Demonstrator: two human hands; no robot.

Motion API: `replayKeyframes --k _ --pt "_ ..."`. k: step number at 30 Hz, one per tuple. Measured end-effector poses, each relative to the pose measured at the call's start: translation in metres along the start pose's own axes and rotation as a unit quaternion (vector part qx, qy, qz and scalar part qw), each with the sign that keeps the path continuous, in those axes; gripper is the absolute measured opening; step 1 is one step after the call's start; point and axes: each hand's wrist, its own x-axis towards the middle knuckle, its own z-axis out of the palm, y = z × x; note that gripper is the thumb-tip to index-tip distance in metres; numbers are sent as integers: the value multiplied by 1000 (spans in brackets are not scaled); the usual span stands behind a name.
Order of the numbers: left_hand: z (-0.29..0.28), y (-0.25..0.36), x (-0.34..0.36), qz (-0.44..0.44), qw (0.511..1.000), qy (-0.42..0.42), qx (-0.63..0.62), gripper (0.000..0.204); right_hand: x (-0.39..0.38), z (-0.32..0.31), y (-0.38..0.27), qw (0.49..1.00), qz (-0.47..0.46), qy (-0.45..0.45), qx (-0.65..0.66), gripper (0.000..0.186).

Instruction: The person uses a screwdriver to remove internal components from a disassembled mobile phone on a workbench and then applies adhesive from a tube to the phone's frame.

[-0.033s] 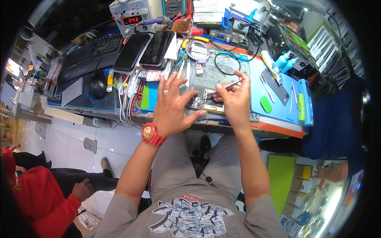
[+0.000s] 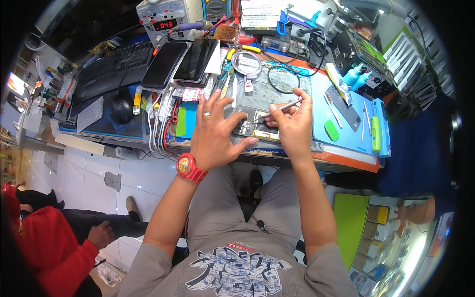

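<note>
An opened dark phone (image 2: 246, 128) lies on a worn grey work mat (image 2: 282, 91) at the bench's front edge. My left hand (image 2: 215, 131), with a ring and a red wristwatch, rests flat on the phone's left end with fingers spread. My right hand (image 2: 293, 126) is closed around a thin metal hand tool (image 2: 278, 109). The tool slants down to the left, and its tip sits over the phone's open inside. Both hands cover much of the phone.
Two dark phones (image 2: 166, 64) (image 2: 198, 58) lie face up behind my left hand, beside a keyboard (image 2: 111, 67) and mouse (image 2: 121, 106). A blue mat (image 2: 346, 131) with small tools is on the right. A bench power supply (image 2: 163, 17) stands behind. A person in red (image 2: 49, 247) sits lower left.
</note>
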Motion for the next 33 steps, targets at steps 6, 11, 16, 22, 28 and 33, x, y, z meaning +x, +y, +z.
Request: replayKeyframes --k 6,11,16,22,28,33 --pt "-1 0 0 -3 1000 -4 0 61 0 2 0 1000 4 -2 -5 67" --pt "0 0 0 -2 1000 -6 -2 61 0 -1 1 1000 -1 7 -8 66" --pt "-1 -1 0 -2 1000 -10 1 61 -3 2 1 999 -22 9 -47 63" --pt "-2 0 1 3 1000 -10 11 59 -11 10 -10 848 -375 -121 -355 61" --pt "1 -1 -1 -5 1000 -2 1 57 -2 8 -23 863 -307 -158 -369 63" --pt "-1 -2 1 -2 1000 -13 4 60 -1 11 -23 897 -298 -162 -284 63"
